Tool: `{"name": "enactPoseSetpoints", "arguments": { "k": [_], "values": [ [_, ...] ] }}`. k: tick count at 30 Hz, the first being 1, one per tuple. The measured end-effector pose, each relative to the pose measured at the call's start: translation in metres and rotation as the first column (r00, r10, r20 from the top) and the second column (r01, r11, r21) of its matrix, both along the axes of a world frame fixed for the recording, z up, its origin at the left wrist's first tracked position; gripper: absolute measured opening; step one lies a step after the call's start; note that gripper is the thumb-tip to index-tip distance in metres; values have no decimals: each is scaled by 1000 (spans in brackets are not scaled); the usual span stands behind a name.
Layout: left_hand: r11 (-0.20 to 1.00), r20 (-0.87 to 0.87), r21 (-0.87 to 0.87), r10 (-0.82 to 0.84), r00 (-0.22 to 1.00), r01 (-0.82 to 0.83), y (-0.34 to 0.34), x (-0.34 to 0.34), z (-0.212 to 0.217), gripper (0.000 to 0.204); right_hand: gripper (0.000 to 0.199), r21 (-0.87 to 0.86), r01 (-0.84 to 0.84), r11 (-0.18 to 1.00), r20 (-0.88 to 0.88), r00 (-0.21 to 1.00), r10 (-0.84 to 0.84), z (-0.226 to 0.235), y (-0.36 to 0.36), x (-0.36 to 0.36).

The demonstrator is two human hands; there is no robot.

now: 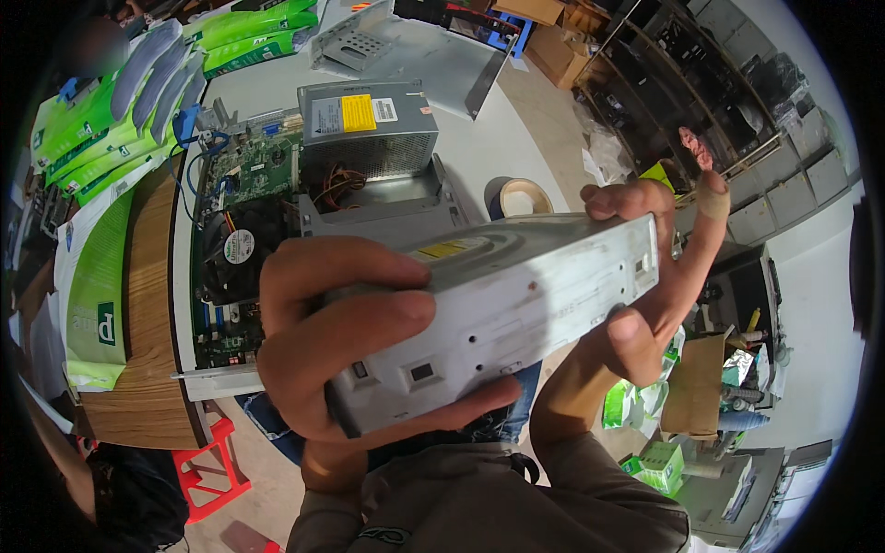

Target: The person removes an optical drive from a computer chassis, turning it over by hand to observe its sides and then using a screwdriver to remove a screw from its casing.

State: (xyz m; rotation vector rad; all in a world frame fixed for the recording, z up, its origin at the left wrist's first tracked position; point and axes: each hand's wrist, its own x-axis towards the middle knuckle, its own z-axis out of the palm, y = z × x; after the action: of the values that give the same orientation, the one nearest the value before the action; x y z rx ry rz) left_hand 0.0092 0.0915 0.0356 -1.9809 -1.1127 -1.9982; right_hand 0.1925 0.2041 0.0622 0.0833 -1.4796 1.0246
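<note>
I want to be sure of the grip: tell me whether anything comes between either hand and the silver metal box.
Nothing visible does. The left hand wraps one end of the silver metal box directly; the right hand is at the other end, its contact partly hidden.

head view | left fisheye of 2, head-worn | faces down | left grip, right grip close | white table farther

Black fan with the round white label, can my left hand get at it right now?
Probably not without letting go: the left hand is gripping the silver metal box. Otherwise the way looks free; the black fan sits just beyond it, label uncovered.
</note>
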Motion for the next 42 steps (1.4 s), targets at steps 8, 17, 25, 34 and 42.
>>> {"name": "enactPoseSetpoints", "arguments": {
  "k": [8,17,25,34,42],
  "values": [
    [994,44,-66,85,995,-82,-6,7,5,82,114,66,-98,993,-30,994,100,-2,8,0],
    [997,33,-47,61,998,-59,-7,8,3,79,113,82,-131,988,-77,987,138,-2,5,0],
    [995,32,27,90,995,-91,-2,8,0,79,108,92,-124,988,-111,985,134,-5,6,-1],
    [993,73,107,40,996,-48,4,3,-2,83,105,149,11,989,-79,997,1,-12,6,2],
    [987,37,163,-1,999,-5,5,1,-4,83,109,194,-32,980,-177,982,67,-17,9,-2]
  ]
}}
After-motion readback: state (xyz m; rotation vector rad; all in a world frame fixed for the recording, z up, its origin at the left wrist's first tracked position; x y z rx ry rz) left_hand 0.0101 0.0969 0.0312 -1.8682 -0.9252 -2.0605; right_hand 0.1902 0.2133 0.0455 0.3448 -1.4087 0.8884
